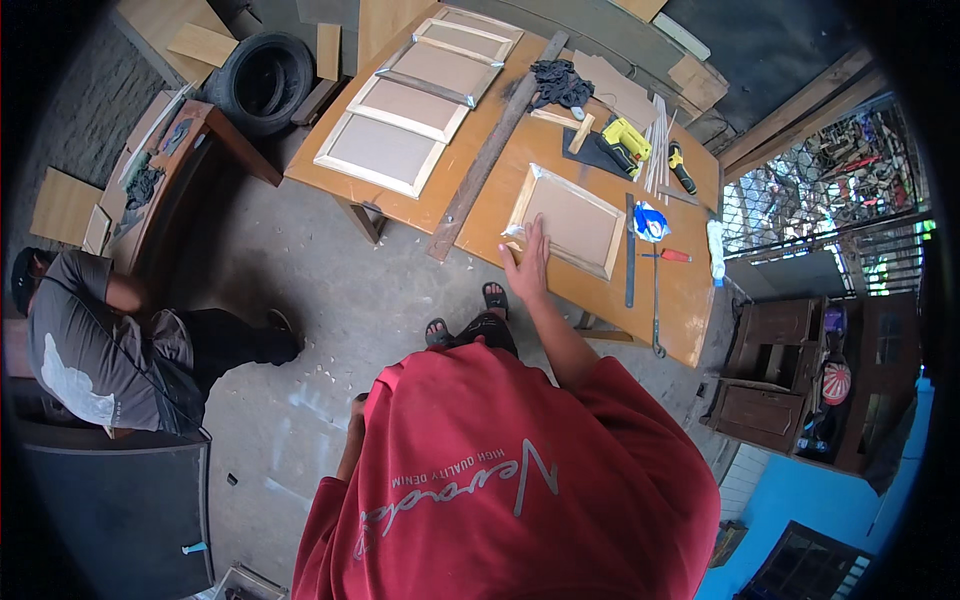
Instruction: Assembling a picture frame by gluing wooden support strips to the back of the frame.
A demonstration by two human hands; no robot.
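My right hand [531, 262] lies on the near left edge of a small wooden frame [570, 222] with a brown backing panel. Its fingers are stretched out flat and the thumb stands apart; nothing is held. A whitish patch shows at the frame's corner beside the fingers. Low at my left side, next to my red shirt, hangs my left hand [357, 404], its fingers mostly hidden. A flat dark metal ruler or bar [630, 250] lies just right of the frame. Beside it are a blue and white packet [650, 222] and a red-handled screwdriver [674, 255].
Several similar wooden frames [385, 150] lie in a row on the orange table [480, 252], left of a long dark plank [495, 150]. A yellow power tool [624, 146], thin sticks and black cloth [562, 84] lie at the back. Another person [110, 330] bends at the left.
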